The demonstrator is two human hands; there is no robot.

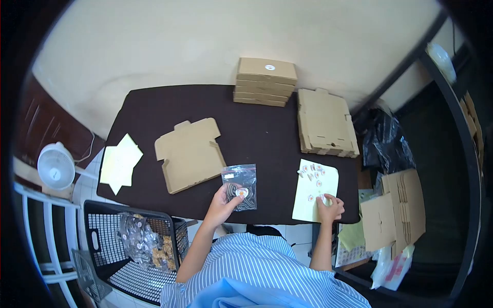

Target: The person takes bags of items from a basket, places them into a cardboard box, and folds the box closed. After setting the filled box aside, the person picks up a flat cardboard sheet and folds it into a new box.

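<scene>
My left hand (222,205) grips a clear zip bag (247,177) at the near edge of the table, its thumb pressed by a round white sticker (242,193) on the bag. Dark, coiled strands show inside the bag. Over on the right, my right hand (330,208) rests at the lower part of a pale yellow sticker sheet (303,203), its fingers curled and pinching what looks like a sticker (324,199). Several more small round stickers sit on the sheet's upper part. Left of the bag lies an unfolded cardboard box (192,156).
Closed cardboard boxes (264,82) are stacked at the back, with flat boxes (327,120) at the right. Pale yellow papers (120,163) lie on the left of the dark table (257,133). A black basket (138,206) holding packaged bags stands below left; a fan (55,166) is beyond it.
</scene>
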